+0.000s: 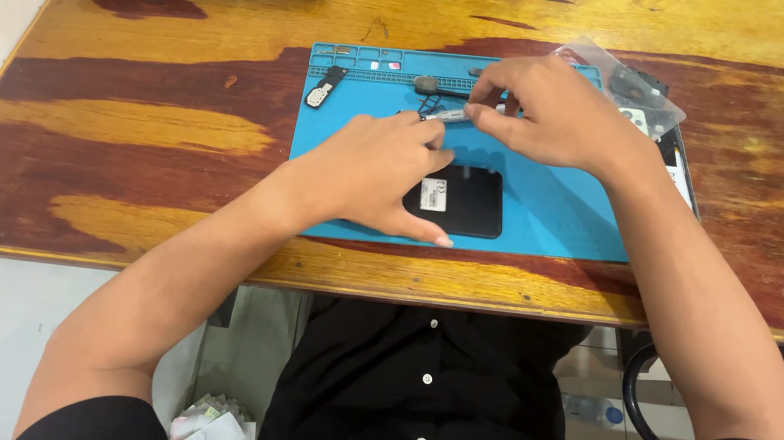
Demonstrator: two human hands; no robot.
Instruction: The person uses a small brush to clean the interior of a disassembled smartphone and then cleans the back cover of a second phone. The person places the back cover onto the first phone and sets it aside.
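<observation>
Two hands: over a blue mat (553,221) on the table (123,114).
Left hand (373,172): flat, fingers spread, pressing a black phone (465,204).
Right hand (553,110): grip pinched on a thin metal tool (448,114).

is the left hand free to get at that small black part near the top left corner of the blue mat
Probably yes. The small black part lies alone on the blue mat, with bare mat between it and the left hand. But that hand rests on the black device and would have to let go.

Both hands meet over a blue mat (555,211) — left hand (378,173) on a black phone (470,205).
</observation>
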